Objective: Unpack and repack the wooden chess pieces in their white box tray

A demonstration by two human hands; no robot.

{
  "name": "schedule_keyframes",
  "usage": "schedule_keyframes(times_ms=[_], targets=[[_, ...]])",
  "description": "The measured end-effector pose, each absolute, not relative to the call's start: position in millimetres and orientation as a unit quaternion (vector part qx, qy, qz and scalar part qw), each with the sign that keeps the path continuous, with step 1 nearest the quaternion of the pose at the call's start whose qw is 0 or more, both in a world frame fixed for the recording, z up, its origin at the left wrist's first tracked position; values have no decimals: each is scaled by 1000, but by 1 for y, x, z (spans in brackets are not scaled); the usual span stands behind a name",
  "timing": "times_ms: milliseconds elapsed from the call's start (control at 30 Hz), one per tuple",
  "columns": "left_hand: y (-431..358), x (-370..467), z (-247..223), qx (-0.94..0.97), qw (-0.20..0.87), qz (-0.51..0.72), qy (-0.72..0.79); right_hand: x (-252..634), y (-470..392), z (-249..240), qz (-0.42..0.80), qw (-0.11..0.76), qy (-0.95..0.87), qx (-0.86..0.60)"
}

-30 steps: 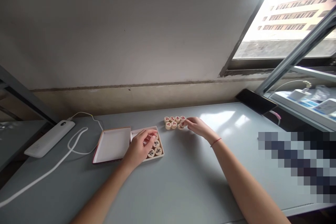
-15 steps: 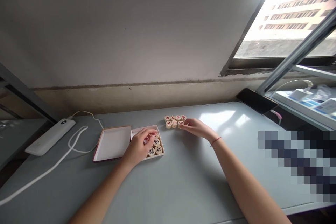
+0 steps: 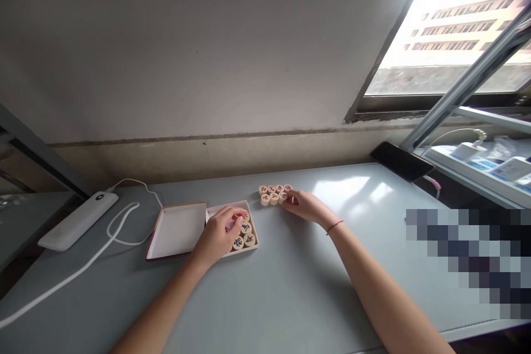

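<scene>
At the front right end of two rows of red-marked Chinese chess pieces (image 3: 274,198), my right hand (image 3: 307,206) has its fingertips closed on a round wooden chess piece (image 3: 282,197). That piece stands beside its neighbours on the desk. My left hand (image 3: 219,231) rests over the open box (image 3: 255,235), thumb and fingers drawn together; whatever they hold is hidden. Black-marked chess pieces (image 3: 246,227) show in the box to the right of this hand, while the hand covers the box's left part. The shallow lid (image 3: 178,229) lies open, inner side up, at the box's left.
A white power bank (image 3: 78,221) with a white cable (image 3: 91,257) lies on the left of the grey desk (image 3: 265,298). A dark phone (image 3: 402,161) leans at the back right, near a metal frame and a shelf with chargers. The wall (image 3: 207,66) closes off the back.
The view has shifted slightly. My right hand has moved a little left against the front row, its fingers still at the end piece. My left hand stays over the box.
</scene>
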State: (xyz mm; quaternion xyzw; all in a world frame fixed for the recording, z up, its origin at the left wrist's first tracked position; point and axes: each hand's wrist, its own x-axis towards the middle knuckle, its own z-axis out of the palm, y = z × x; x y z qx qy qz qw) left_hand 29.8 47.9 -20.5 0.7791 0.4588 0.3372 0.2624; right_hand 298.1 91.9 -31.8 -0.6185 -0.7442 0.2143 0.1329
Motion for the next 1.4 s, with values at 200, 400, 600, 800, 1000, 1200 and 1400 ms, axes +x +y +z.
schedule_keyframes(times_ms=[200,400,600,800,1000,1200,1400], targets=[[55,21,-32,805,92,296,506,292,86,-20,190,111,-747,-627],[54,20,-36,830,67,211,513,252,71,-22,277,207,-812,-470],[47,24,-27,866,119,173,453,226,59,-33,278,217,-837,-418],[49,28,-28,868,144,200,430,225,61,-39,272,226,-832,-428],[51,29,-26,854,199,257,407,226,61,-37,295,235,-825,-420],[50,30,-26,835,202,314,405,225,61,-33,301,255,-816,-422],[48,30,-19,815,182,377,401,225,60,-24,350,293,-799,-391]])
